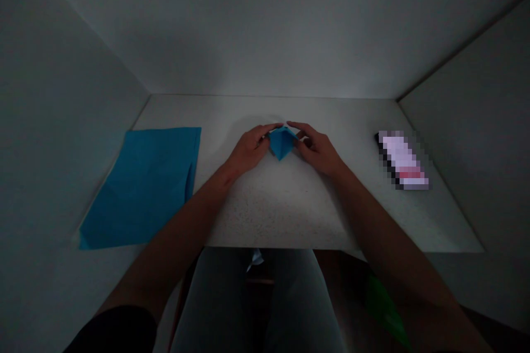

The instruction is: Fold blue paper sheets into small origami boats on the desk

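Note:
A small piece of folded blue paper is at the middle of the white table, its pointed end toward me. My left hand grips its left edge between thumb and fingers, with the index finger stretched along the top. On the other side, my right hand pinches the right corner, its index finger reaching over the top edge. The two index fingertips nearly meet above the paper.
Larger blue sheets lie at the table's left, partly behind my left forearm. A phone with a blurred screen rests at the right. Walls enclose the table at the back and sides. Something green is below, under my right forearm.

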Available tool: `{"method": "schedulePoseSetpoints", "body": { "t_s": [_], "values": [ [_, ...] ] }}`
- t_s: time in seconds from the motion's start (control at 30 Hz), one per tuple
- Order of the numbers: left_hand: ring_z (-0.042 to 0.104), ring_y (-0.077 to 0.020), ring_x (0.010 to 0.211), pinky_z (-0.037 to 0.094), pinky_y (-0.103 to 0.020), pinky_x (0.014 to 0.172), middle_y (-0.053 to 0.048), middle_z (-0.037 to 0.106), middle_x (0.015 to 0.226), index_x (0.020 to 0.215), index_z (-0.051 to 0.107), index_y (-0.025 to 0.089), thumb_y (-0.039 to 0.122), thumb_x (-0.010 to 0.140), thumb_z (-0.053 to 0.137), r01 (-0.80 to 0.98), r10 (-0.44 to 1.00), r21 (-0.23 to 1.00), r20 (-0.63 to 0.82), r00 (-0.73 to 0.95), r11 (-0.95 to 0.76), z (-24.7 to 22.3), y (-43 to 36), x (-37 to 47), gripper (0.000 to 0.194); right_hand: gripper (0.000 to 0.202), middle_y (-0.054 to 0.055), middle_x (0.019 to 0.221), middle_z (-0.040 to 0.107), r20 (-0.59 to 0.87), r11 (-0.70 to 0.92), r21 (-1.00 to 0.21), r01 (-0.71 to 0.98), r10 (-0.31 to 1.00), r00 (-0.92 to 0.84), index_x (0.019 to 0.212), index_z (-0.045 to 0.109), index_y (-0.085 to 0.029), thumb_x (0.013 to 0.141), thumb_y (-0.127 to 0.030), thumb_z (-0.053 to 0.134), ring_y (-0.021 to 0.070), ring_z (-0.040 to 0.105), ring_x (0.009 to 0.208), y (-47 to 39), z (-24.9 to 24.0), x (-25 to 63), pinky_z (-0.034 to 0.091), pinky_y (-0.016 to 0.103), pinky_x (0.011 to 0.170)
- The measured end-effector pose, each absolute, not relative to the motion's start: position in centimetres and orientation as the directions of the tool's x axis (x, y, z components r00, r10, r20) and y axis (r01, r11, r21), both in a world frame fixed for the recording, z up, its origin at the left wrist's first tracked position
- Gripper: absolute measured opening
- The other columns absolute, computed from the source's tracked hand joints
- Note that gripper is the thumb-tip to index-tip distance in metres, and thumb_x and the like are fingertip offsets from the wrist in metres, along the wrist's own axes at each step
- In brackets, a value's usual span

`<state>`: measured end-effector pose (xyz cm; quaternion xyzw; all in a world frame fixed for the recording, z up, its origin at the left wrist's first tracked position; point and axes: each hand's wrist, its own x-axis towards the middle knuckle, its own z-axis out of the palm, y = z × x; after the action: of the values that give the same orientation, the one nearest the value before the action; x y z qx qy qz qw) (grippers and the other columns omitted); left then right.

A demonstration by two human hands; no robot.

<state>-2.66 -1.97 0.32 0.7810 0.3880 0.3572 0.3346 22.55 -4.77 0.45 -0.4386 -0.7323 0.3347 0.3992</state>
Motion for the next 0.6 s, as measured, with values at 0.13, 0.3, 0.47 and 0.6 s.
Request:
{"method": "schedulePoseSetpoints", "body": {
  "t_s": [0.13, 0.3, 0.47, 0.6],
  "values": [
    [0.072, -0.0168, 0.083, 0.061, -0.035, 0.086, -0.007, 0.077, 0.117, 0.138, 0.075, 0.026, 0.023, 0.103, 0.052, 0.291, 0.882, 0.866, 0.288, 0.374, -0.407, 0.47, -1.85, -2.63, 0.043, 0.035, 0.002, 0.104, 0.073, 0.259, 0.304, -0.920, 0.247, 0.945, -0.200, 0.134, 0.073, -0.029, 0.102, -0.043, 0.068, 0.0104, 0.061, 0.061, -4.54, 0.27, 22.42, 0.054, 0.028, 0.058],
    [0.075, -0.0183, 0.086, 0.061, -0.032, 0.082, -0.005, 0.077, 0.101, 0.125, 0.075, 0.022, 0.037, 0.104, 0.063, 0.122, 0.913, 0.956, 0.212, 0.348, -0.268, 0.22, -1.78, -2.36, 0.029, 0.025, 0.003, 0.092, 0.075, 0.268, 0.294, -0.939, 0.178, 0.950, -0.157, 0.117, 0.078, -0.024, 0.098, -0.040, 0.071, 0.0162, 0.070, 0.081, -4.11, -0.03, 22.47, 0.060, 0.032, 0.074],
    [0.072, -0.0129, 0.081, 0.056, -0.024, 0.069, -0.003, 0.074, 0.113, 0.125, 0.062, 0.024, 0.034, 0.081, 0.091, 0.121, 0.933, 0.959, 0.212, 0.292, -0.256, -0.42, -1.68, -2.47, 0.053, 0.030, 0.002, 0.092, 0.073, 0.261, 0.291, -0.948, 0.130, 0.943, -0.207, 0.115, 0.075, -0.024, 0.093, -0.044, 0.080, 0.0162, 0.069, 0.080, -4.32, -0.10, 22.21, 0.055, 0.030, 0.069],
    [0.071, -0.0147, 0.084, 0.056, -0.027, 0.076, -0.002, 0.075, 0.099, 0.133, 0.064, 0.023, 0.037, 0.089, 0.084, 0.184, 0.910, 0.938, 0.213, 0.357, -0.292, -0.39, -1.67, -2.47, 0.050, 0.059, -0.005, 0.082, 0.065, 0.266, 0.298, -0.944, 0.145, 0.942, -0.206, 0.137, 0.066, -0.029, 0.087, -0.048, 0.090, 0.0117, 0.056, 0.066, -4.57, 0.01, 21.98, 0.045, 0.026, 0.061]
  ]
}}
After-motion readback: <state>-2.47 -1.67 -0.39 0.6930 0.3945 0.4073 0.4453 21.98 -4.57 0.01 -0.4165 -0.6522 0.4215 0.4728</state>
